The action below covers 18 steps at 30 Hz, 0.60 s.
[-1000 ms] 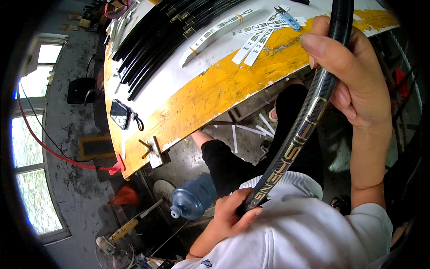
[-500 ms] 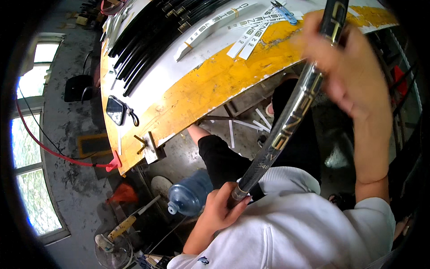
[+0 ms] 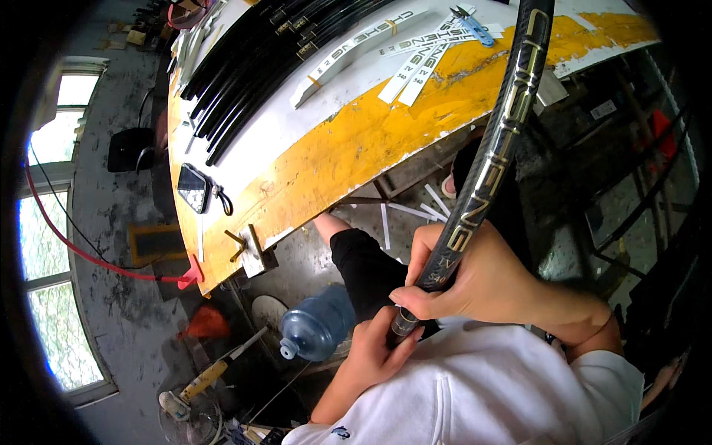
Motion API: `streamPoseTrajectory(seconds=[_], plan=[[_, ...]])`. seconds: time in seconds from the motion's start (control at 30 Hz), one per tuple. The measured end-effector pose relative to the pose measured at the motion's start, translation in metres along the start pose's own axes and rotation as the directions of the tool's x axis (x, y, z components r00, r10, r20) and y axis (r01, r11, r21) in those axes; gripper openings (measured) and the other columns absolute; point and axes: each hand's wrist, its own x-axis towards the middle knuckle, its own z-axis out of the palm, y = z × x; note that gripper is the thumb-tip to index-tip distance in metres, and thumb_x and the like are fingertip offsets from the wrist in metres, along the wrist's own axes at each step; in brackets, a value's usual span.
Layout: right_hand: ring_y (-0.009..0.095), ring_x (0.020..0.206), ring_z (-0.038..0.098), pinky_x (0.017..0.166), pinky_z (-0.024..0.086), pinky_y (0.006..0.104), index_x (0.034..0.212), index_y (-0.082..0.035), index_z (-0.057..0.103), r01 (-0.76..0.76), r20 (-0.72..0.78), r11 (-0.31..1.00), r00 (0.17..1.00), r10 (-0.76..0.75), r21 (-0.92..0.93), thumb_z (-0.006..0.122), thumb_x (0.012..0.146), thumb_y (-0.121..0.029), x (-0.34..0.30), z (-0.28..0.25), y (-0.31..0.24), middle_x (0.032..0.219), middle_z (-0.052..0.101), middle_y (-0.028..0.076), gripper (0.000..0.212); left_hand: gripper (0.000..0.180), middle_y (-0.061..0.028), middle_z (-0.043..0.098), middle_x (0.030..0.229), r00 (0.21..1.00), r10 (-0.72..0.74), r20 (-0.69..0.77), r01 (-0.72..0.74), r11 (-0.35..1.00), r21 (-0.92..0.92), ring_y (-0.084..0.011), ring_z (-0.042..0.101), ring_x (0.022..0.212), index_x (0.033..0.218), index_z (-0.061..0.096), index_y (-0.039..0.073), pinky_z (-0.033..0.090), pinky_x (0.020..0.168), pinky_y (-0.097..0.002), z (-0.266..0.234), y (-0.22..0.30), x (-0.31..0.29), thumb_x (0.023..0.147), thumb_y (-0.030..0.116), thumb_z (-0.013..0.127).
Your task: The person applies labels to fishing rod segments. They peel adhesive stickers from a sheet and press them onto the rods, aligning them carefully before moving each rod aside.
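A glossy black fishing rod (image 3: 495, 159) with gold lettering slants from my lap up past the table's edge. My left hand (image 3: 371, 354) is wrapped round its lower end. Just above it, my right hand (image 3: 482, 274) is closed round the shaft, its thumb near the left hand's fingers. On the table (image 3: 297, 174) beyond lie several more black rods (image 3: 256, 89). Beside them is a bundle of white lettered strips (image 3: 348, 55) held by rubber bands. Loose lettered strips (image 3: 423, 70) lie to its right, with blue thread snips (image 3: 475, 28) on top.
A phone (image 3: 193, 187) with a strap lies near the table's left edge, above a metal clamp (image 3: 248, 248). A blue water jug (image 3: 319, 322) and a fan (image 3: 189, 415) stand low at left. White strips (image 3: 386, 226) are scattered on the floor. A red hose (image 3: 111, 265) runs to the table corner.
My right hand has moved down the rod from its upper part to just above my left hand. The lettering is now more fully exposed, and the rod stands somewhat steeper.
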Motion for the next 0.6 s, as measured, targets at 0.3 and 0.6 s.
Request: streamPoseTrajectory(seconds=[0.3,0.6], plan=[[0.018,0.051,0.059,0.051,0.044,0.0318,0.068,-0.003,0.059,-0.096,0.022,0.995,0.995,0.096,0.028,0.08,0.072,-0.015,0.002,0.012,-0.002,0.059,0.061,0.008,0.024,0.024,-0.0075,0.054,0.058,1.0,-0.016,-0.003,0.016,1.0,-0.016,-0.0183,0.053,0.045,0.09,0.053,0.002,0.039,0.045,-0.0304,-0.005,-0.006,-0.01,0.082,0.011,0.074],[0.013,0.05,0.058,0.05,0.044,0.0291,0.068,-0.004,0.062,-0.112,0.023,0.994,0.994,0.111,0.008,0.081,0.073,-0.016,0.003,0.01,-0.01,0.058,0.062,0.007,0.023,0.025,-0.0075,0.054,0.058,0.999,0.042,-0.012,-0.042,0.998,0.042,-0.0208,0.053,0.045,0.092,0.055,0.002,0.04,0.045,-0.0314,-0.01,-0.008,-0.013,0.081,0.012,0.075]])
